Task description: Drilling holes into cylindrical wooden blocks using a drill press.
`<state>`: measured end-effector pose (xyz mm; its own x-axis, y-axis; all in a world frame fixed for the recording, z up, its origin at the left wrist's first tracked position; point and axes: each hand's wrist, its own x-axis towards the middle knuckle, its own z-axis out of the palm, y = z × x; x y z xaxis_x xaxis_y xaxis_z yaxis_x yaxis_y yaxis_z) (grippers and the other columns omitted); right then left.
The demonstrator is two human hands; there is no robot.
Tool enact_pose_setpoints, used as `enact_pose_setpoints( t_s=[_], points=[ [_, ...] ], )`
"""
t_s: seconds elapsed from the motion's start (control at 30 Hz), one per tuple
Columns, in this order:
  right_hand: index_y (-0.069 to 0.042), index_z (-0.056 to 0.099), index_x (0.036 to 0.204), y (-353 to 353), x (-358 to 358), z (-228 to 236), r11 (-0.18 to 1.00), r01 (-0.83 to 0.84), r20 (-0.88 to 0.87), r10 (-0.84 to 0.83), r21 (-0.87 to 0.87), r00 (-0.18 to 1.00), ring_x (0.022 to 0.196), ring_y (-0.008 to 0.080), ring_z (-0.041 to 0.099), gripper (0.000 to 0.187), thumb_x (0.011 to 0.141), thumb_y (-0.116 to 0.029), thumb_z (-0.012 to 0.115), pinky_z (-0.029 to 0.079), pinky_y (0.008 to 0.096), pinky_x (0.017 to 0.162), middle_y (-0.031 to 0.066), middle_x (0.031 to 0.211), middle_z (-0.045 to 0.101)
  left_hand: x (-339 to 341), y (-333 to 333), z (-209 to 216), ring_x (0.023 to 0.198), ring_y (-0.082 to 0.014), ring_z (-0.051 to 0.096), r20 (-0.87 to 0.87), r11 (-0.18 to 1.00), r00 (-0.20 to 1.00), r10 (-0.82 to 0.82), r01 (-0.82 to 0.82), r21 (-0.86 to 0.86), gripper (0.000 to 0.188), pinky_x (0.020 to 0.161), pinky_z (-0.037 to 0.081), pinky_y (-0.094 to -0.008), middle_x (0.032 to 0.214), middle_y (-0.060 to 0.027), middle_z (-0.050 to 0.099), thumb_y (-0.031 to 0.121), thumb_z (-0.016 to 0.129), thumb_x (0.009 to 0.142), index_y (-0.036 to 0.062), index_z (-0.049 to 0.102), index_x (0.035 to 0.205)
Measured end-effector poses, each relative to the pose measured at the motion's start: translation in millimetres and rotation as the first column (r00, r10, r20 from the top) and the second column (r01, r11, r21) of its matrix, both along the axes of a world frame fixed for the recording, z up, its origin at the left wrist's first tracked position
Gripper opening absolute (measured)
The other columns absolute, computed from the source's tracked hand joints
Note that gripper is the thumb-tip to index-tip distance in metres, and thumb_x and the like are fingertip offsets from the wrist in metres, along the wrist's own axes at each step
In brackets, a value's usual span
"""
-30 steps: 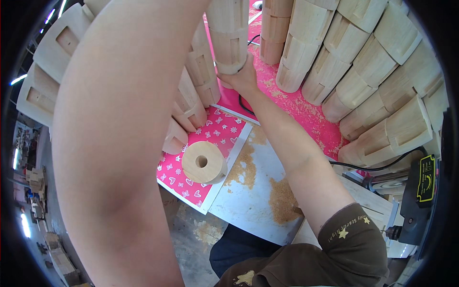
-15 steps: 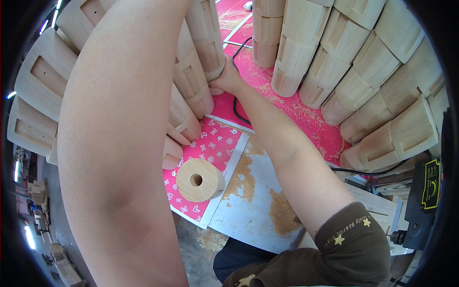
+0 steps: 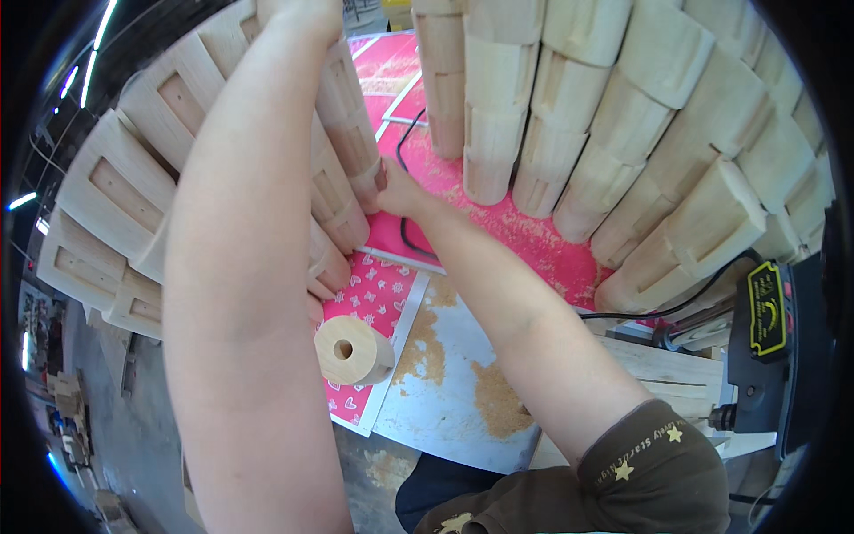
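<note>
My right hand (image 3: 396, 190) is closed round the lower side of a tall stack of pale wooden cylinders (image 3: 347, 116). The bottom piece stands on a pink cover; some of my fingers are hidden behind the wood. My left arm reaches up past the near side of the same stack. Only part of my left hand (image 3: 301, 12) shows, at the top edge of the picture, and its fingers are cut off from view. A single wooden cylinder (image 3: 370, 354) with a round hole in its end sits on the pink patterned sheet (image 3: 374, 280), nearer to me.
More wooden stacks (image 3: 494, 107) rise at the right, and recessed ones (image 3: 116, 191) at the left. A black cable (image 3: 403, 156) runs behind my right hand. Sawdust (image 3: 503, 400) lies on the grey board (image 3: 454, 356). A dark machine (image 3: 769, 356) stands at the far right.
The whole view has shifted, and my left hand has come partly into it at the top. My right hand has gone from under the stack's bottom rim to its side; the stack sits slightly lower.
</note>
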<state>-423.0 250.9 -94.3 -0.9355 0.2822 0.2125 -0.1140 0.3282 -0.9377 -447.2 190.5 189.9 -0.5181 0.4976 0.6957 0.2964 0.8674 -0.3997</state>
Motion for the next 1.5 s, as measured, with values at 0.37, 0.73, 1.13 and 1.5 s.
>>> enact_pose_setpoints(
  t_s=[0.37,0.73,1.13,1.5],
  points=[
    [0.002,0.050,0.118,3,83,92,0.931,0.275,-0.088,-0.261,0.239,0.961,0.107,0.0383,0.054,0.056,0.066,-0.014,0.064,0.045,0.0406,0.090,0.0268,0.112,0.055,81,-36,-13,0.118,-0.0284,0.047,0.005,0.971,0.974,-0.226,0.225,0.082,0.070,0.099,0.026,-0.0531,0.131,-0.0098,0.046,0.035,0.072,0.071,0.0158,0.042,0.132],
    [-0.001,0.060,0.106,-55,273,143,0.775,-0.285,0.266,0.157,0.563,0.951,0.104,0.0313,0.056,0.035,0.077,-0.018,0.066,0.046,0.0387,0.086,0.0187,0.106,0.060,241,-195,-230,0.112,-0.0366,0.042,0.499,0.842,0.740,-0.451,0.168,0.512,0.053,0.088,0.042,-0.0442,0.116,-0.0158,0.048,0.016,0.080,0.058,0.0048,0.053,0.102],
    [-0.003,0.059,0.107,-7,225,-13,0.574,0.198,0.183,-0.537,0.794,0.824,0.108,0.0330,0.052,0.029,0.084,-0.021,0.055,0.047,0.0429,0.088,0.0169,0.111,0.057,222,-184,-242,0.116,-0.0395,0.042,0.462,0.671,0.693,-0.553,0.043,0.740,0.051,0.098,0.037,-0.0412,0.129,-0.0228,0.036,0.013,0.080,0.055,-0.0027,0.060,0.099],
    [0.000,0.057,0.096,11,224,-15,0.683,0.245,0.107,-0.430,0.688,0.896,0.100,0.0367,0.057,0.028,0.083,-0.024,0.060,0.046,0.0471,0.083,0.0224,0.101,0.059,134,-114,-223,0.120,-0.0361,0.037,0.459,0.715,0.766,-0.451,0.002,0.700,0.054,0.100,0.036,-0.0396,0.127,-0.0213,0.046,0.018,0.083,0.053,0.0013,0.063,0.101]
  ],
)
